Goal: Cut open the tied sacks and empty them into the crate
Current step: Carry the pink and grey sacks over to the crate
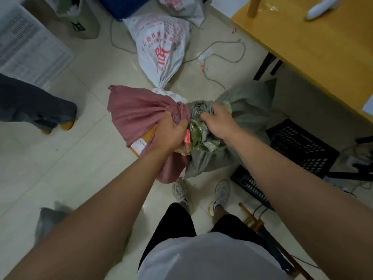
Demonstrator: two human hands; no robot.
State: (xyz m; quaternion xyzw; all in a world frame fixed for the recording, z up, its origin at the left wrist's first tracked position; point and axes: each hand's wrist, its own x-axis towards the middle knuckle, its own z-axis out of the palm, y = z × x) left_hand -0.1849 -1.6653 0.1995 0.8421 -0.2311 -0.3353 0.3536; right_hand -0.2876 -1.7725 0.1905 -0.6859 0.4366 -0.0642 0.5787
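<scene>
Two sacks bunched together over the tiled floor, just ahead of the feet. Left hand [171,134] curled round the gathered neck of the dusty-pink woven sack [137,114], fingers clenched into the cloth. Right hand [219,122] gripping the crumpled mouth of the grey-green woven sack [248,110], fingers dug into the folds — knuckles up, fingertips hidden. Small red-and-white cylinder [187,137] wedged by the left palm; cutter or not, cannot tell. Cloth soft and limp, likely slack under load, yet rough enough to hold. Bulging bodies probably light and lumpy — green packets showing at the grey-green mouth. Best held at the necks, close to the ties. Black perforated plastic crate [302,146] just beside, to the right, beneath the yellow desk [314,45]. White printed tied sack [161,47] lying beyond, untouched.
</scene>
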